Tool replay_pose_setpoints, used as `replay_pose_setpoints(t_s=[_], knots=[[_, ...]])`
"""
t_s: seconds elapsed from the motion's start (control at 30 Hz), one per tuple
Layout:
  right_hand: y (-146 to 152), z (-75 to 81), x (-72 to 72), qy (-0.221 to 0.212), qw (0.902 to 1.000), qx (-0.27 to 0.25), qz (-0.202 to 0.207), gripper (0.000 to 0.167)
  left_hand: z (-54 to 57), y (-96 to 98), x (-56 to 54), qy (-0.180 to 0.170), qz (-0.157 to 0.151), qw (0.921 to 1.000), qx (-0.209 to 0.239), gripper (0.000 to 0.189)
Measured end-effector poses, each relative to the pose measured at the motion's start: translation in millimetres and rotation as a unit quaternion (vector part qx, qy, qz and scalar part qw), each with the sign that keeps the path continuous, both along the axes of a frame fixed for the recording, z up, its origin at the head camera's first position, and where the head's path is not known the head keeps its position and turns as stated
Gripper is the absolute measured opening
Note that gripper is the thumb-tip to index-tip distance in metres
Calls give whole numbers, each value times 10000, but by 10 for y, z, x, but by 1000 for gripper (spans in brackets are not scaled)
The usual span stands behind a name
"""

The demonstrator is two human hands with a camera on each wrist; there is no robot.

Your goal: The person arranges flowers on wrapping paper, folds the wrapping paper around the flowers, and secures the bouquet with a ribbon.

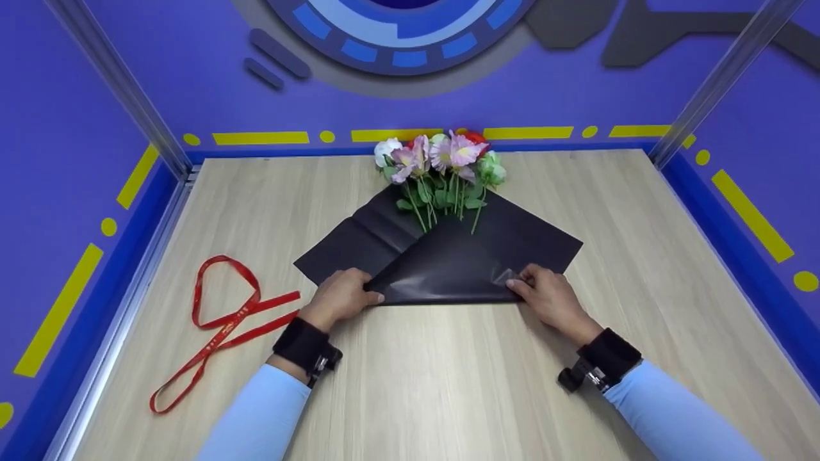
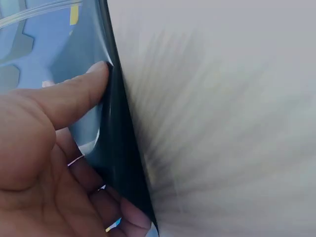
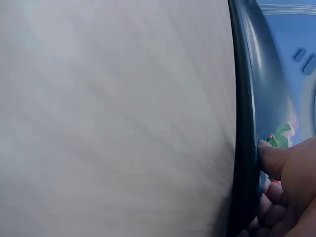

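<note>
Black wrapping paper (image 1: 461, 269) lies on the table, its near part folded up over the stems of a bunch of artificial flowers (image 1: 442, 160). The blooms are pink, white, red and green and stick out past the paper's far edge. My left hand (image 1: 343, 294) pinches the left end of the fold; in the left wrist view the thumb (image 2: 81, 94) lies on the paper (image 2: 121, 128) with fingers curled behind it. At the right end, my right hand (image 1: 548, 298) pinches the fold, its thumb (image 3: 274, 160) against the paper (image 3: 244, 123). The lower stem ends are hidden.
A red ribbon (image 1: 224, 330) lies loosely looped on the wooden table (image 1: 416, 384), left of my left hand. Blue-purple panels (image 1: 192, 77) with yellow marks wall in the back and both sides. The flower heads are close to the back wall.
</note>
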State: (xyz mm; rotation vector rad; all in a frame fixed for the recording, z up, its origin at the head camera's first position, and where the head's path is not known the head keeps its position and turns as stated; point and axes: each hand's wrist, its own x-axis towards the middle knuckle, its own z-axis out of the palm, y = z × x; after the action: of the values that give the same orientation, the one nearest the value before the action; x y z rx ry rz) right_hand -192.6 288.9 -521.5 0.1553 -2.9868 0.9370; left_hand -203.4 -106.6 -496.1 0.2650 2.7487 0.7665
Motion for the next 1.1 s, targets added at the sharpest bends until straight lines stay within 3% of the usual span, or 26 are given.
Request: replay_pose_setpoints(t_s=[0.23,0.47,0.67,1.1], knots=[[149,8,99,-359,9982,-299,384,50,30,25,-14,-126,44,9997,-186,51],[265,18,81,-204,9990,-365,155,17,40,17,-25,-218,181,9995,-114,54],[242,98,41,-588,9982,-119,20,18,22,22,-23,-221,234,9994,-80,58],[184,190,-19,-1209,9923,231,122,26,-17,9,2,-1,133,9999,-91,44]])
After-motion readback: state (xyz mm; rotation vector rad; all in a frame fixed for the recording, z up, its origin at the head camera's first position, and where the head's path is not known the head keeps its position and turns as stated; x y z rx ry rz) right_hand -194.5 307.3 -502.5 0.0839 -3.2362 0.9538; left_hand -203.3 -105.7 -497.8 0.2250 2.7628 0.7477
